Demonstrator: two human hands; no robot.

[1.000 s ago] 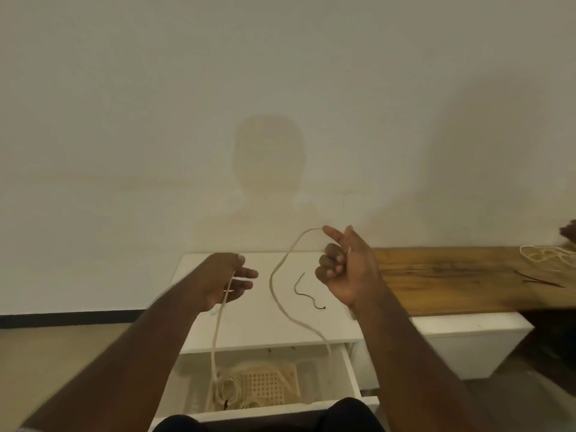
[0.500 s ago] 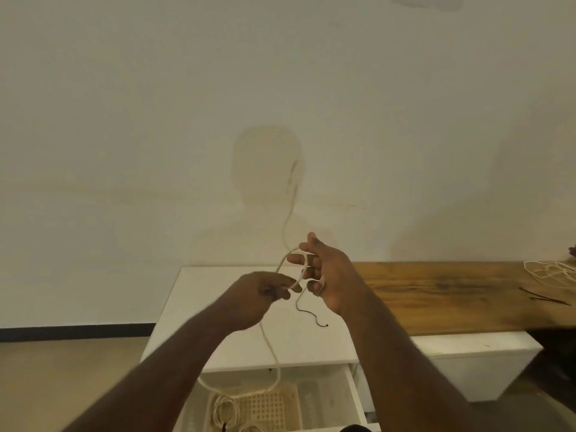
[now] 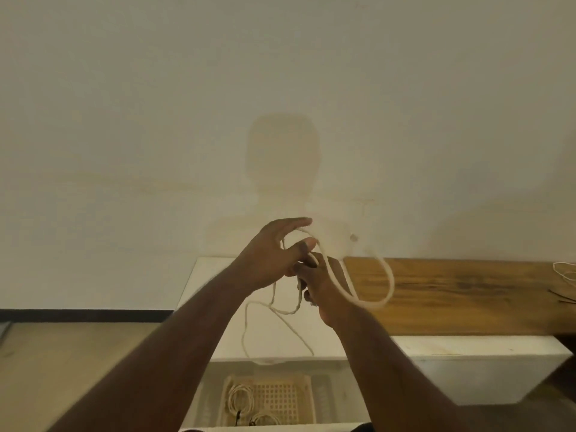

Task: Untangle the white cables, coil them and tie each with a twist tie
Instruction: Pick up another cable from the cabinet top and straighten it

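A white cable (image 3: 387, 277) is held up in front of me above the white cabinet top (image 3: 212, 294). My right hand (image 3: 321, 288) grips its gathered turns, and one big loop hangs out to the right of that hand. My left hand (image 3: 271, 254) is just above and left, fingers stretched and thumb apart, with the cable running between them. The loose tail (image 3: 245, 330) droops below both hands toward the open drawer. The black twist tie is hidden behind my hands.
Below, the open drawer holds a perforated basket (image 3: 280, 397) with coiled white cables (image 3: 240, 400). A wooden bench top (image 3: 467, 291) stretches right, with more white cable (image 3: 565, 271) and dark ties (image 3: 561, 296) at its far end. The wall is close behind.
My hands came together from a spread position. The left hand rose above the right and opened its fingers, and a large cable loop now hangs to the right of my right hand.
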